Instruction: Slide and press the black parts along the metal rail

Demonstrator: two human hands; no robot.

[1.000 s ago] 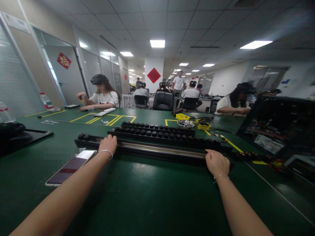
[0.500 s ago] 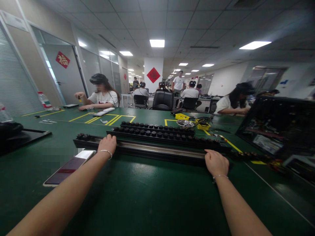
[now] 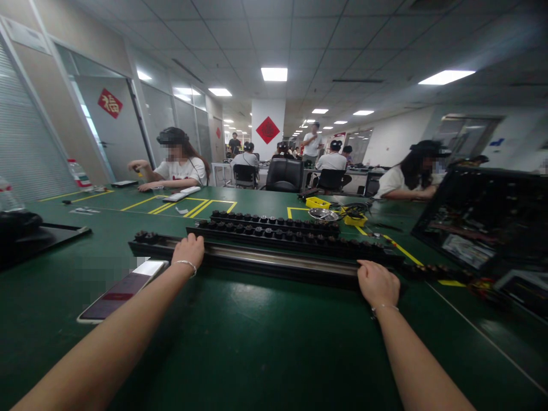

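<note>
black rail (image 3: 278,264): under and between the two sets of fingers | left hand (image 3: 188,252): fingers curled closed over it | right hand (image 3: 379,283): fingers folded closed around its end

The left hand (image 3: 188,252) is covering part of the rail (image 3: 274,260); the right hand (image 3: 379,282) is hiding much of its right end. A bottle (image 3: 9,198) is running off the left edge, a dark case (image 3: 468,254) off the right.

Red sign (image 3: 110,103) on door (image 3: 124,145): "福"; red diamond (image 3: 268,131) on pillar (image 3: 277,108) unreadable.
</note>
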